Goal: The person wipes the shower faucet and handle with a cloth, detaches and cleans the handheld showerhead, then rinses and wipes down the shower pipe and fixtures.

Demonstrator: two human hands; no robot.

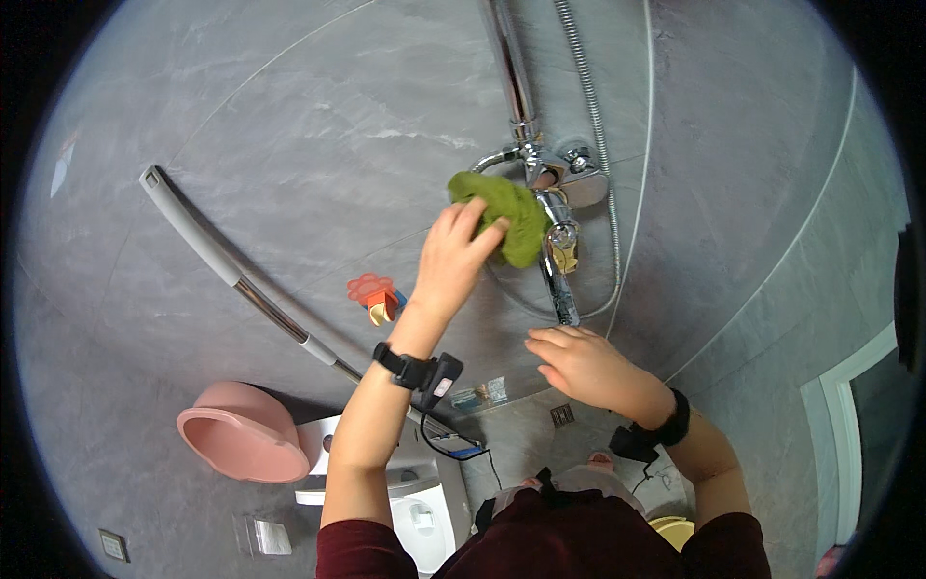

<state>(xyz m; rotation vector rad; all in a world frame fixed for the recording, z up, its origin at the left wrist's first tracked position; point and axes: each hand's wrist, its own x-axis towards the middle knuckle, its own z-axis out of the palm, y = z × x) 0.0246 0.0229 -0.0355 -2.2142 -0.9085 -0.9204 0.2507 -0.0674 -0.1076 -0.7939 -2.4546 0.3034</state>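
My left hand (459,242) grips a green cloth (517,221) bunched against the left side of a chrome shower mixer tap (555,206). The fingers press into its folds, and the cloth covers part of the tap body. My right hand (589,362) is just below the tip of the tap's long spout (558,289), fingers spread a little with no object seen in them. Whether they touch the spout cannot be told. A chrome riser pipe (512,65) goes up from the tap, and a flexible metal shower hose (595,108) loops down on its right.
A grey-and-chrome pole (192,221) leans along the tiled wall at left. Red paw-shaped hook (372,291) is on the wall beside my left forearm. Below are a pink basin (242,434), a white toilet (423,528), a floor drain (562,415) and a yellow container (674,532).
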